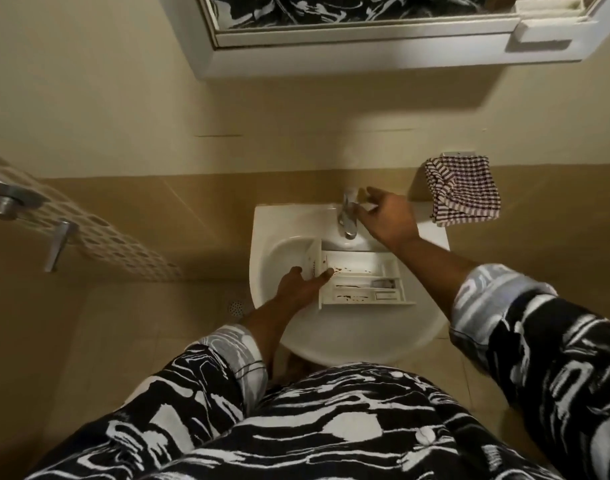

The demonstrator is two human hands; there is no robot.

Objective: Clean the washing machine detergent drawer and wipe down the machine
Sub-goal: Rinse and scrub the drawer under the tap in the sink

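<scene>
A white detergent drawer (362, 277) lies across the bowl of a white sink (279, 258), under the chrome tap (347, 216). Dark reddish-brown residue spots its compartments. My left hand (301, 284) grips the drawer's left end, thumb and fingers on its front panel. My right hand (388, 218) reaches to the tap, fingers spread around the handle at its top; whether it grips the handle is unclear. No water is visible running.
A red-and-white checked cloth (464, 188) hangs on the wall right of the sink. A mirror cabinet (365, 53) juts out above. A metal door handle (5, 202) and a perforated white panel (89, 233) are at left. A floor drain (237, 306) sits left of the sink.
</scene>
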